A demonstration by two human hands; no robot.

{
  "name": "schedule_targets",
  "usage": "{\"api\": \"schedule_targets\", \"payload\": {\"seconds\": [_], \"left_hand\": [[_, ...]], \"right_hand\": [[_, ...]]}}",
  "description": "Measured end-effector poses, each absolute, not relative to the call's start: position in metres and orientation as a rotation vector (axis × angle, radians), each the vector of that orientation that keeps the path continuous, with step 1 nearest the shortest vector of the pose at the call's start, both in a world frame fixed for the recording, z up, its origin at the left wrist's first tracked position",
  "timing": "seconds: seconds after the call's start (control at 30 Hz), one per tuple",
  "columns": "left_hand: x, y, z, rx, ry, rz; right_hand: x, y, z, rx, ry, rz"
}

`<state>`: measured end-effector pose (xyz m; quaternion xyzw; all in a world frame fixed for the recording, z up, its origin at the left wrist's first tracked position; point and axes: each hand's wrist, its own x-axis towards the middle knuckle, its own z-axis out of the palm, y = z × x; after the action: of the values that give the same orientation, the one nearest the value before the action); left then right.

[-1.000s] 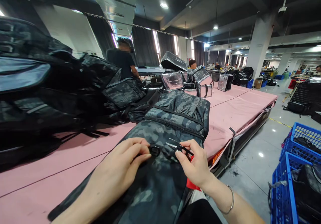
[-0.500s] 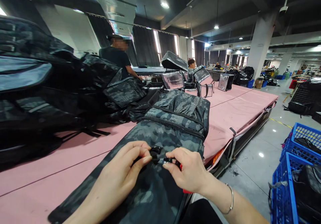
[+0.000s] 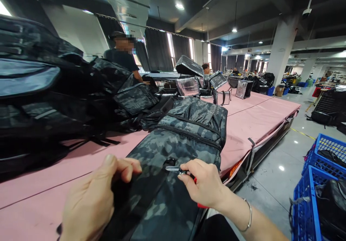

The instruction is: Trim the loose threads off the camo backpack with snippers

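Note:
A grey-and-black camouflage bag (image 3: 189,129) lies in front of me across the pink tabletop. My right hand (image 3: 201,179) is closed round small thread snips (image 3: 173,169). Their silver blades point left, close to a dark round ring or loop (image 3: 170,161) on the bag, and a bit of red shows by my palm. To the left of the blades, my left hand (image 3: 92,197) is raised over the bag's near edge, somewhat blurred. Its fingers are curled with the thumb against them, and whatever they pinch is too small or hidden to make out.
Dark camouflage bags (image 3: 67,100) are heaped at the left. Silver-lined boxes (image 3: 187,86) stand farther back on the pink table (image 3: 259,111). Blue crates (image 3: 305,201) sit on the floor at right. A person in a dark shirt (image 3: 121,59) stands across the table.
My left hand has left the dark ring and moved left and towards me. The right hand stays in place with the snips, whose blades now show more plainly.

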<state>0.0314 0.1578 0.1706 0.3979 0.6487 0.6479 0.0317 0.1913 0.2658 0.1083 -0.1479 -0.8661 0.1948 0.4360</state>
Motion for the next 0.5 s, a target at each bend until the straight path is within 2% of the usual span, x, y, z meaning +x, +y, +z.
{"api": "schedule_targets", "payload": {"seconds": [0.27, 0.5], "left_hand": [[0.0429, 0.1532, 0.1765, 1.355, 2.077, 1.923], [0.0402, 0.1539, 0.1740, 1.388, 2.107, 1.898]], "right_hand": [[0.1902, 0.2660, 0.1173, -0.415, -2.294, 0.401], [0.1873, 0.2691, 0.1162, -0.411, -2.285, 0.468]]}}
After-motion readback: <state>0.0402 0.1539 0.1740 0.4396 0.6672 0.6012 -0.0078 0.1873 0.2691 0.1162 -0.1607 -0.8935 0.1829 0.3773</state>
